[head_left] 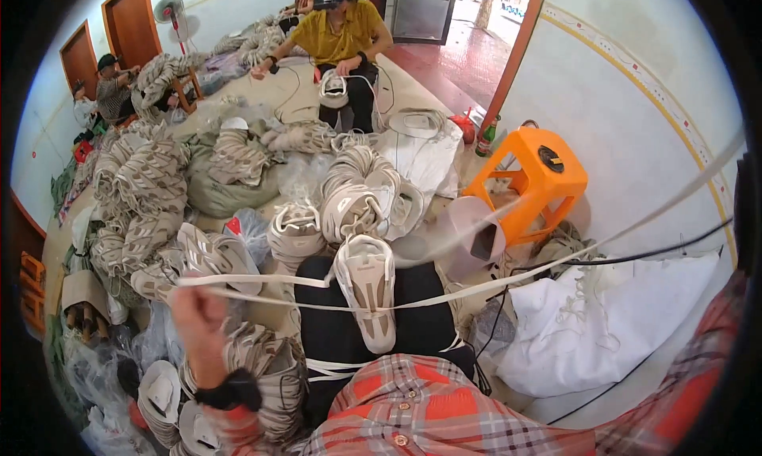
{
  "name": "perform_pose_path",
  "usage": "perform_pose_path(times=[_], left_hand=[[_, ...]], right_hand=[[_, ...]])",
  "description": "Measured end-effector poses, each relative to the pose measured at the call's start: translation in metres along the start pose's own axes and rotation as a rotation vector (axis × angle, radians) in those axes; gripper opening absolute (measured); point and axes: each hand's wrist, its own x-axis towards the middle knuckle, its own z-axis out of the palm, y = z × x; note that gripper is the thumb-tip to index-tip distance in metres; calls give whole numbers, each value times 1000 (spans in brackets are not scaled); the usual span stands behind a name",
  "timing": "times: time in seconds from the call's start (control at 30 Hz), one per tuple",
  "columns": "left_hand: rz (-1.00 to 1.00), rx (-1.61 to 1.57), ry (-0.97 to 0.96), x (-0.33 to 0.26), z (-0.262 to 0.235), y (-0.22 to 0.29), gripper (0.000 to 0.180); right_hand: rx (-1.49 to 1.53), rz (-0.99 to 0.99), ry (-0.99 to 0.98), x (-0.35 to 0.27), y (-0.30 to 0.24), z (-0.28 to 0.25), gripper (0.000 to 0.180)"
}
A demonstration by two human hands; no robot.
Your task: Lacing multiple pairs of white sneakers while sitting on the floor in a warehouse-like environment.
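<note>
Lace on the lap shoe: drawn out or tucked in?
Drawn out: the pale lace runs from the shoe to the left hand, and a long strand stretches toward the right edge of the view.

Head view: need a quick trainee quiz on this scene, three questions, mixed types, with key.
1. Multiple choice: what is the person's left hand holding?
A) a green bottle
B) a white lace
C) a pair of scissors

2. True or false: the orange stool stands farther to the person's right than the beige shoe upper in front of them.

3. Fill in: that beige shoe upper rests on the person's ____.

Key:
1. B; the hand is blurred, but the lace runs from it toward the shoe upper.
2. True.
3. lap.
</note>
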Motion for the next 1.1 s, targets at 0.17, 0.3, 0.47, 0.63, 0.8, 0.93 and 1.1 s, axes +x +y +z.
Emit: perform_pose_path(times=[0.17,0.3,0.47,0.63,0.8,0.93,1.1], left_hand=[[-486,592,284,-24,-228,-106,15],[335,1312,-41,-36,-122,-156,16],[-397,766,-785,-44,109,-159,28],[-357,825,-834,-41,101,-185,35],[-488,757,-903,-32,105,-181,36],[-525,770,-939,-27,104,-187,35],[-479,848,-995,-15,108,-187,26]], right_hand=[[-50,54,-31,-12,39,29,34],[745,401,-458,-117,-21,235,28],[465,137,-715,-211,-80,406,14],[433,145,-823,-237,-90,412,9],[413,169,-803,-238,-91,417,11],[296,198,-811,-243,-99,424,11],[424,287,-760,-240,-101,424,10]])
